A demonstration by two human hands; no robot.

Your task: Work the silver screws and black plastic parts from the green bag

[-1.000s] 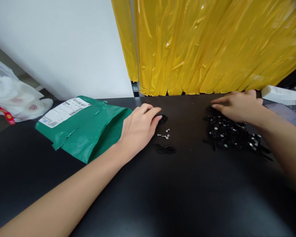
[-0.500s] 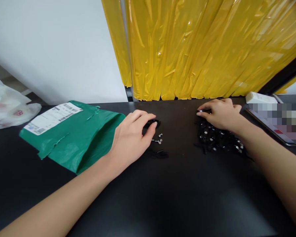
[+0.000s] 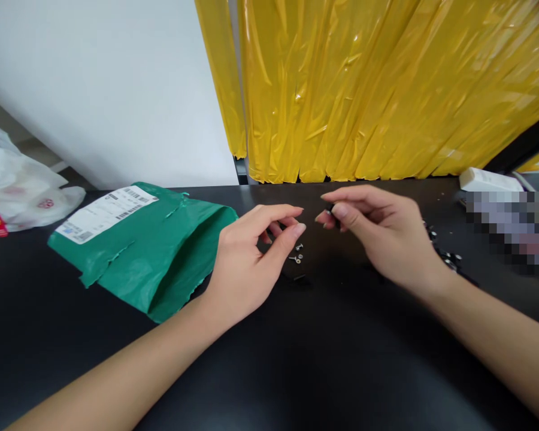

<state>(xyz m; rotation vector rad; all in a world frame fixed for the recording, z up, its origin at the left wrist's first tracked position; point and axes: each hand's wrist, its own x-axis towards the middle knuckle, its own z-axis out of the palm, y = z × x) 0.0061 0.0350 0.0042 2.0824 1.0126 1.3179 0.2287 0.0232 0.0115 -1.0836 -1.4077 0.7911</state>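
Note:
My right hand (image 3: 381, 230) pinches a small black piece (image 3: 335, 214) between thumb and fingers, above the black table. Facing it across a narrow gap, my left hand (image 3: 256, 257) has its thumb and fingers apart with nothing seen between them. Several small metal screws (image 3: 298, 258) lie just right of and below my left thumb, with a small dark piece (image 3: 299, 277) nearer to me. A pile of black pieces with shiny round parts (image 3: 451, 258) is partly hidden behind my right hand and wrist.
An open green mailing bag (image 3: 130, 257) with a white label lies left of my left hand. A white plastic bag (image 3: 22, 185) is at the far left. A white box (image 3: 489, 179) and a blurred-out item stand at the right. Yellow plastic sheeting (image 3: 323, 90) hangs behind the table (image 3: 323, 359).
My right hand has moved left from the pile towards my left hand, with a black piece in its fingers. My left hand has lifted slightly, its fingers still apart. The view has shifted slightly.

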